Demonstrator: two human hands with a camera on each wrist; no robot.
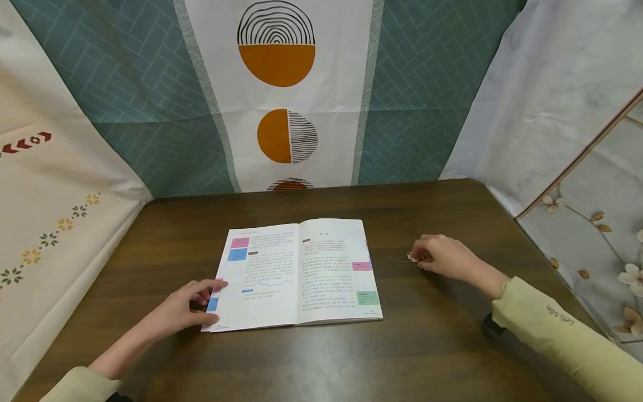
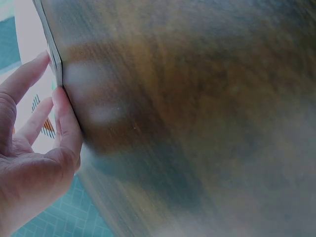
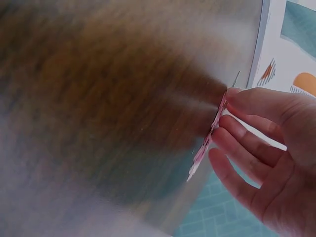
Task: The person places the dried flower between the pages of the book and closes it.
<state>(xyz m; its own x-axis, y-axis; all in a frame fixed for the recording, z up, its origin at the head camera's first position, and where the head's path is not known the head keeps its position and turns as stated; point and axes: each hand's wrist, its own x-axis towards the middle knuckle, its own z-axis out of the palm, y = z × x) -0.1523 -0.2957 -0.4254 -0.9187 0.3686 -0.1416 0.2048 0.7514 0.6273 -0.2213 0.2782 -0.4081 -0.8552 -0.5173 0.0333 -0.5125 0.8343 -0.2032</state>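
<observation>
An open book (image 1: 271, 279) lies flat on the brown table, printed text and coloured boxes on both pages. My left hand (image 1: 186, 304) rests at its left edge, thumb near the lower corner and a finger higher on the margin. In the left wrist view the fingertips of the left hand (image 2: 44, 128) touch the book's edge (image 2: 55, 64). Right of the book, my right hand (image 1: 444, 257) pinches a small flat pink-and-white pressed flower (image 3: 212, 128) with a thin stem, just at the tabletop. Fingers hide most of the flower (image 1: 411, 257) in the head view.
The dark wooden table (image 1: 301, 363) extends around the book on all sides. Behind it hangs a patterned cloth (image 1: 150, 84); a cream cloth (image 1: 50, 195) drapes at the left and a white floral cloth (image 1: 577, 223) at the right.
</observation>
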